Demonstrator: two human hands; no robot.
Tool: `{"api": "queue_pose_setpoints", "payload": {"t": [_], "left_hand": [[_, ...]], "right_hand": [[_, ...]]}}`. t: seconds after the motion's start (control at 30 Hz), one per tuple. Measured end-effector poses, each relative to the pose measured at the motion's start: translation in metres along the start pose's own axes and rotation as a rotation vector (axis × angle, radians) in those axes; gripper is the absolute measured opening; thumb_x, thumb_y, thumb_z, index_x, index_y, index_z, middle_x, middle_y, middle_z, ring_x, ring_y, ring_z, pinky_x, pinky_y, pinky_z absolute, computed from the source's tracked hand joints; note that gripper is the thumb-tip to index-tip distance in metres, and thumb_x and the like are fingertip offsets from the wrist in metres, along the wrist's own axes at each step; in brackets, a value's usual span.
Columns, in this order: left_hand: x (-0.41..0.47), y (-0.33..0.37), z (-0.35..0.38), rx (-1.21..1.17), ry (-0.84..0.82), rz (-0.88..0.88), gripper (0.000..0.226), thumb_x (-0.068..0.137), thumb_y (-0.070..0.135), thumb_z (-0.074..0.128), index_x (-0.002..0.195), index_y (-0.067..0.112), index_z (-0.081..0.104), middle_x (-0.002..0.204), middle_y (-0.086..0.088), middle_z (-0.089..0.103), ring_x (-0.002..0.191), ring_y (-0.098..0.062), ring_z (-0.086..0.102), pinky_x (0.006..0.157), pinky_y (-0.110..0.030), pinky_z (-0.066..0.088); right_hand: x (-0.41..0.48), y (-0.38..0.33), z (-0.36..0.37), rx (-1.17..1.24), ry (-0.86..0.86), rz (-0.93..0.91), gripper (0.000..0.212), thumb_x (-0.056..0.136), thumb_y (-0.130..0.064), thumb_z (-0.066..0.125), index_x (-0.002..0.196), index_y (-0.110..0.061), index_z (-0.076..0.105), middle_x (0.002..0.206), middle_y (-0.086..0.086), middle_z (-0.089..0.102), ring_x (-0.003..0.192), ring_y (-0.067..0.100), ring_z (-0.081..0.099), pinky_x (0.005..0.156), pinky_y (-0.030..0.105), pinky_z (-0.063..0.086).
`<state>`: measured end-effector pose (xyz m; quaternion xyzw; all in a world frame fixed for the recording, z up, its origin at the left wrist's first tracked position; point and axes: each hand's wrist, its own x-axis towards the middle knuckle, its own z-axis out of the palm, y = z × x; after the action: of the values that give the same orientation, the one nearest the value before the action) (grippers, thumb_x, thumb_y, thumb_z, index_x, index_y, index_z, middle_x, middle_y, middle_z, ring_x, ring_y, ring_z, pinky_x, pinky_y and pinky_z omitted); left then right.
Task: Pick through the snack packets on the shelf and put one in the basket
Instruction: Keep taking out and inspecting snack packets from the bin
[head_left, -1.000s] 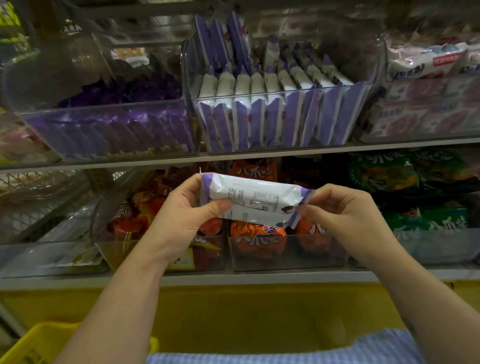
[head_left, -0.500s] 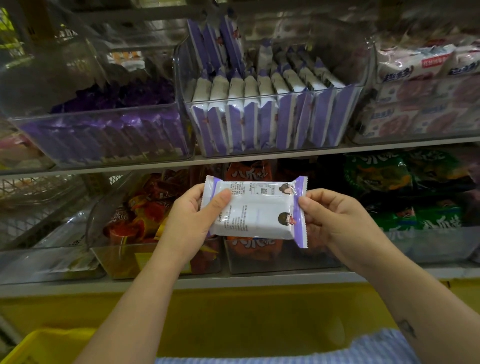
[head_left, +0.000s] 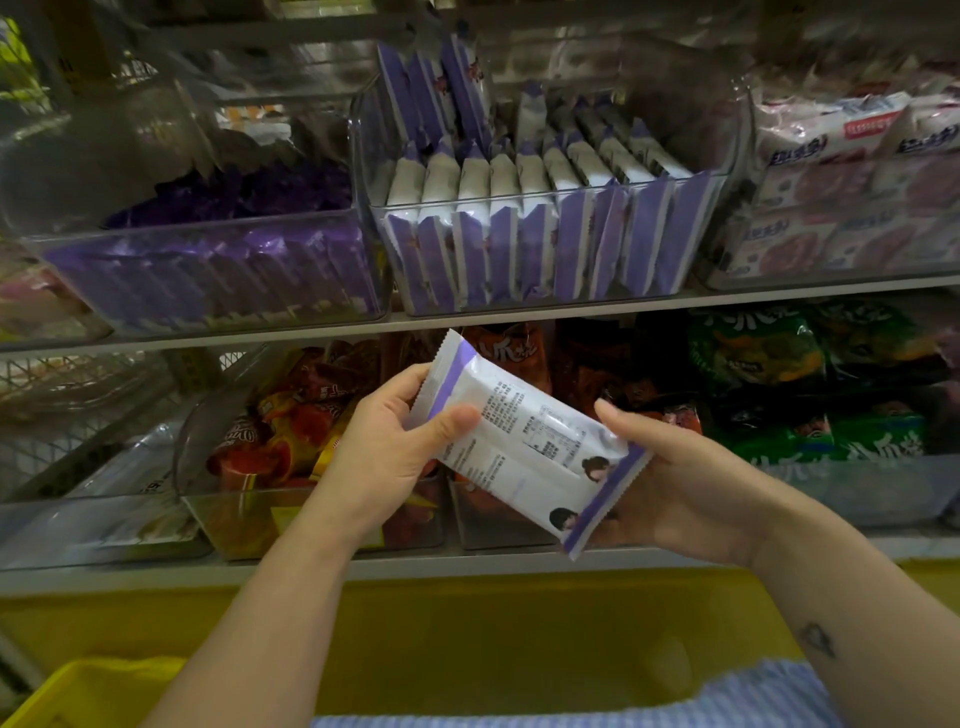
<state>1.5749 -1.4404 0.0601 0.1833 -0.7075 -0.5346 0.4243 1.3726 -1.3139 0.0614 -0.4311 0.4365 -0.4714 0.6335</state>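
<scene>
status: the pick is done, the placement is not.

1. nearest, at the lower left corner of the frame, a yellow basket (head_left: 88, 686) shows one corner only. no packet is visible in the part that shows. the rest of it is out of frame.
2. at centre frame, both hands hold one white-and-purple packet (head_left: 524, 447) in the air, in front of the lower shelf (head_left: 467, 569) and clear of every bin. the packet is tilted, upper end to the left, printed back panel toward the camera.
3. the left hand (head_left: 384, 457) grips the upper left end: thumb pressed on the front face, fingers curled behind.
4. the right hand (head_left: 675, 488) grips the lower right end: thumb along the upper edge, fingers hidden behind the packet, so their exact curl cannot be confirmed.
5. behind the hands, lower-shelf bins hold orange packets (head_left: 291, 431) and, to the right, green packets (head_left: 779, 364).
6. farthest, at upper centre, a clear bin (head_left: 519, 249) holds rows of matching packets standing on edge.

judgement: the packet is under inspection. remaining steps: accept it, lower it toward the lower left, release it into the basket.
</scene>
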Motion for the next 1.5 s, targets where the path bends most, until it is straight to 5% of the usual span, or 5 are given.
{"api": "queue_pose_setpoints", "payload": {"t": [0.5, 0.67, 0.93, 1.17, 1.5], "left_hand": [[-0.004, -0.009, 0.049, 0.33, 0.341, 0.148, 0.048, 0.082, 0.035, 0.072, 0.115, 0.05, 0.04, 0.131, 0.014, 0.035, 0.107, 0.018, 0.041, 0.073, 0.006, 0.038], [-0.005, -0.015, 0.056, 0.101, 0.087, -0.13, 0.098, 0.073, 0.039, 0.077, 0.148, 0.049, 0.014, 0.145, 0.017, 0.032, 0.112, 0.004, 0.058, 0.09, -0.035, 0.057], [-0.003, -0.023, 0.064, -0.096, -0.029, -0.245, 0.119, 0.061, 0.027, 0.085, 0.141, 0.064, 0.007, 0.141, 0.01, 0.045, 0.101, -0.01, 0.07, 0.084, -0.042, 0.059], [0.001, -0.018, 0.059, -0.342, 0.111, -0.329, 0.097, 0.082, -0.001, 0.069, 0.149, 0.045, 0.017, 0.127, -0.007, 0.063, 0.102, -0.025, 0.07, 0.07, -0.041, 0.06], [0.003, -0.016, 0.04, -0.306, 0.112, -0.389, 0.026, 0.092, 0.026, 0.056, 0.114, 0.019, 0.068, 0.108, -0.001, 0.074, 0.095, -0.018, 0.072, 0.079, -0.038, 0.056]], "right_hand": [[0.014, 0.01, 0.022, -0.038, 0.239, -0.32, 0.041, 0.08, -0.045, 0.051, 0.118, -0.032, 0.063, 0.11, 0.004, 0.072, 0.1, 0.024, 0.069, 0.089, 0.046, 0.054], [0.015, 0.01, 0.025, -0.107, 0.255, -0.399, 0.043, 0.081, -0.04, 0.049, 0.123, -0.036, 0.058, 0.116, -0.006, 0.07, 0.104, 0.017, 0.068, 0.097, 0.044, 0.05], [0.015, 0.012, 0.028, -0.168, 0.203, -0.378, 0.042, 0.093, -0.024, 0.044, 0.132, -0.036, 0.052, 0.134, -0.007, 0.06, 0.12, 0.012, 0.059, 0.095, 0.032, 0.052], [0.014, 0.009, 0.029, -0.271, 0.215, -0.357, 0.042, 0.1, -0.017, 0.04, 0.136, -0.034, 0.051, 0.133, -0.01, 0.061, 0.121, 0.008, 0.057, 0.107, 0.036, 0.044], [0.011, 0.008, 0.027, -0.15, 0.139, -0.347, 0.047, 0.084, -0.028, 0.048, 0.131, -0.032, 0.055, 0.127, -0.007, 0.066, 0.119, 0.014, 0.06, 0.101, 0.035, 0.046]]}}
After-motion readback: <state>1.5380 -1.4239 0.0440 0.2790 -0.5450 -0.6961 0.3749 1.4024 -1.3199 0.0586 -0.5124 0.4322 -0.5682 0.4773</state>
